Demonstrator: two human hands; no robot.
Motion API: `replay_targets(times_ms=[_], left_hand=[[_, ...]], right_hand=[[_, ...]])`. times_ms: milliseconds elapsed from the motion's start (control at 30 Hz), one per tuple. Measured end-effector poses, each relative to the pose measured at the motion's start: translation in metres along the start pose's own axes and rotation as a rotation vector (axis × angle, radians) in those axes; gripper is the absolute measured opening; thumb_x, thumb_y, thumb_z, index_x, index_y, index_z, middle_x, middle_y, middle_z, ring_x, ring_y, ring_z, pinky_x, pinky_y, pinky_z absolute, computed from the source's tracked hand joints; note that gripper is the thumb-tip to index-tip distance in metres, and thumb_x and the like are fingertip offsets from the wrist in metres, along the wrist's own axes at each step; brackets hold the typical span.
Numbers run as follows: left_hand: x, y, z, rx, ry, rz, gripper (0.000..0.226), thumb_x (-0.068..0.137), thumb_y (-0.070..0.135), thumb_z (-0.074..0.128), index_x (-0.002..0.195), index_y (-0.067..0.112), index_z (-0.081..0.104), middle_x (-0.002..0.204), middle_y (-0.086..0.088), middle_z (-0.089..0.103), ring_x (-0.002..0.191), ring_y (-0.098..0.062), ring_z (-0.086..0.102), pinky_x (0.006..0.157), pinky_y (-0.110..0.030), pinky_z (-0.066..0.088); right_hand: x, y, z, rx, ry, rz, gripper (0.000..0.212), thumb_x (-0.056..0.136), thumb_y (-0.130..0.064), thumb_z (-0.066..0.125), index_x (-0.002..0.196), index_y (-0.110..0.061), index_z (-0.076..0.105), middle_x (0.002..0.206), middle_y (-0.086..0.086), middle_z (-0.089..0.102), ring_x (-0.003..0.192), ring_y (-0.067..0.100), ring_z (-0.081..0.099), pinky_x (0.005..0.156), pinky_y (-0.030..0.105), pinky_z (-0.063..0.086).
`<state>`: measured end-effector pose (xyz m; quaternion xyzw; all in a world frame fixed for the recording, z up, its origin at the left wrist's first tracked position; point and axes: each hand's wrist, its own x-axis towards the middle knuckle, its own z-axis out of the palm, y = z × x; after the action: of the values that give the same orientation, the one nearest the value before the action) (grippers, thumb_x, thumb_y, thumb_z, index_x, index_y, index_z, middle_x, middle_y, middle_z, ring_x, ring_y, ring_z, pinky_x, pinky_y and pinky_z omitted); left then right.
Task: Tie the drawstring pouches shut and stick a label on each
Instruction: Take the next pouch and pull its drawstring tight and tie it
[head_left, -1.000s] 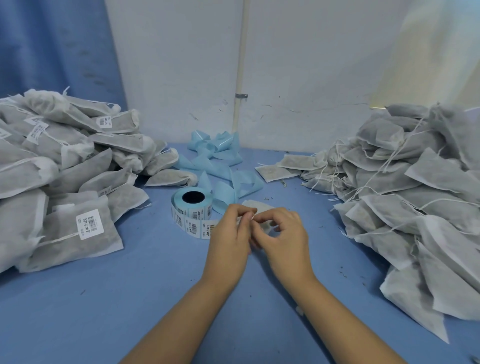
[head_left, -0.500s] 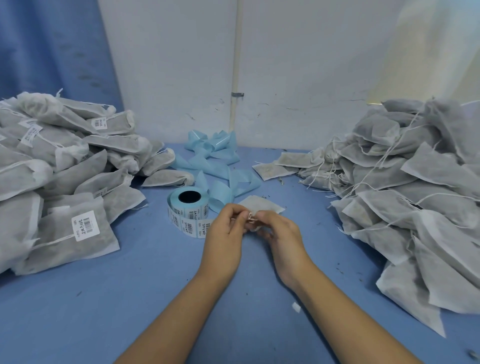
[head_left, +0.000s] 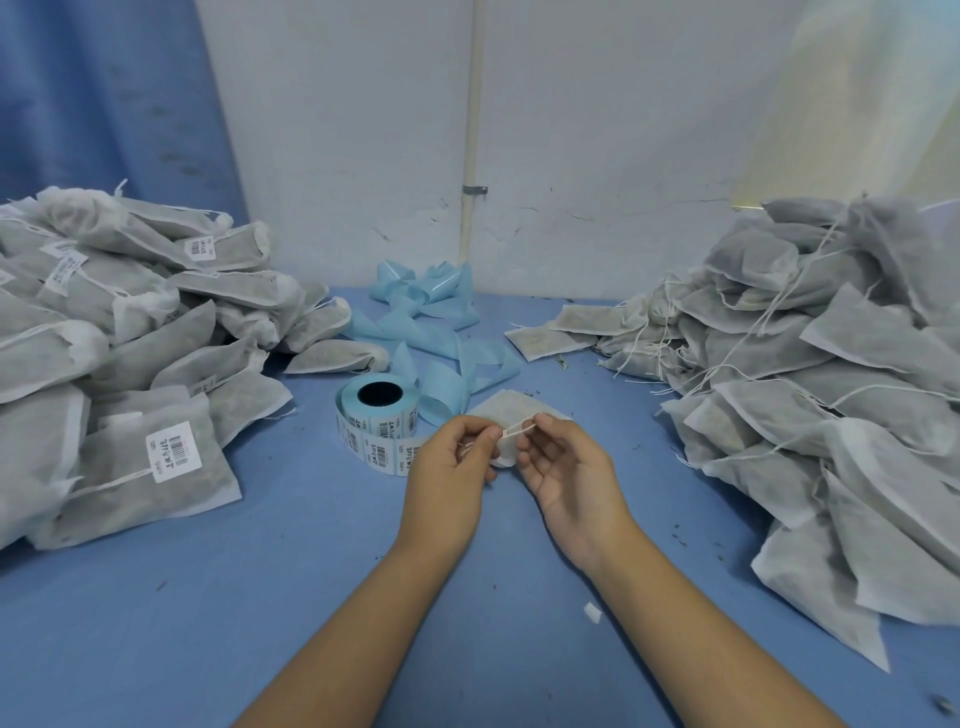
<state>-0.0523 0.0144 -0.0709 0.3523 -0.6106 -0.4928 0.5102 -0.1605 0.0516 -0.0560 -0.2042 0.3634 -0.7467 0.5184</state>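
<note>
Bench (head_left: 260, 597): flat blue top, matte, strewn with dark crumbs and specks, thickest toward the right side; one small white scrap (head_left: 592, 613) lies by the right forearm. Rear wall (head_left: 597, 130): white, scuffed and hairline-cracked near its foot, meeting the bench at the back edge. Pipe (head_left: 474, 130): pale, upright against the wall, held by a small metal clip (head_left: 474, 190). Blue panel (head_left: 104, 93): covers the left of the room behind the left heap; whether cloth or board cannot be told. Pale translucent sheet (head_left: 857, 93): upper right corner. Labelled pouches (head_left: 104, 338): grey non-woven, heaped on the bench's left side, several with white barcode labels; the front one shows its label (head_left: 174, 451) face up. Unlabelled pouches (head_left: 831, 389): a larger heap on the right, loose white strings trailing. Label roll (head_left: 376, 415): light blue, standing on end at bench centre, its tail of barcode labels curling toward the left hand. Backing strip (head_left: 426, 332): light blue, bare, in loose loops behind the roll up to the wall. Pouch (head_left: 511, 408): lies flat on the bench centre, just beyond the hands, its gathered neck raised between them. Drawstring (head_left: 519, 427): white, stretched short between both hands. Left hand (head_left: 449, 467): fingers curled, pinching the drawstring at the pouch neck. Right hand (head_left: 566, 467): thumb and forefinger pinch the drawstring's other end, remaining fingers loosely bent.
</note>
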Motion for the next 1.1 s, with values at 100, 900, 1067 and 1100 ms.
replay_targets(times_ms=[100, 900, 1067, 1100], left_hand=[[0.0, 0.001, 0.001, 0.012, 0.006, -0.005, 0.016, 0.093, 0.014, 0.058, 0.082, 0.023, 0.064, 0.069, 0.007, 0.064, 0.057, -0.004, 0.055, 0.06, -0.016, 0.048], [0.003, -0.003, -0.013, 0.772, -0.07, 0.347, 0.014, 0.085, 0.01, 0.065, 0.097, 0.003, 0.065, 0.102, -0.005, 0.057, 0.101, -0.021, 0.049, 0.081, -0.034, 0.043], [0.001, 0.006, -0.011, 0.484, 0.051, 0.368, 0.01, 0.088, 0.012, 0.063, 0.092, 0.019, 0.057, 0.088, 0.012, 0.054, 0.086, -0.008, 0.048, 0.075, -0.009, 0.035], [0.0, 0.009, -0.01, 0.397, 0.094, 0.342, 0.013, 0.089, 0.015, 0.06, 0.093, 0.026, 0.054, 0.086, 0.016, 0.056, 0.084, -0.005, 0.051, 0.073, -0.008, 0.037]], right_hand=[[0.002, -0.003, -0.002, 0.085, 0.029, 0.035, 0.012, 0.088, -0.008, 0.054, 0.079, -0.008, 0.061, 0.068, 0.001, 0.063, 0.062, 0.01, 0.057, 0.06, 0.018, 0.049], [-0.009, -0.007, 0.007, 0.26, -0.277, 0.176, 0.032, 0.044, -0.009, 0.086, 0.061, -0.013, 0.06, 0.062, -0.002, 0.05, 0.055, 0.011, 0.052, 0.059, 0.022, 0.05], [-0.01, -0.013, 0.008, 0.274, -0.323, 0.16, 0.031, 0.046, -0.01, 0.086, 0.061, -0.014, 0.059, 0.06, -0.005, 0.049, 0.055, 0.009, 0.052, 0.06, 0.022, 0.049], [-0.01, -0.014, 0.009, 0.26, -0.305, 0.151, 0.023, 0.052, -0.009, 0.082, 0.061, -0.014, 0.061, 0.06, -0.004, 0.052, 0.056, 0.01, 0.055, 0.06, 0.022, 0.05]])
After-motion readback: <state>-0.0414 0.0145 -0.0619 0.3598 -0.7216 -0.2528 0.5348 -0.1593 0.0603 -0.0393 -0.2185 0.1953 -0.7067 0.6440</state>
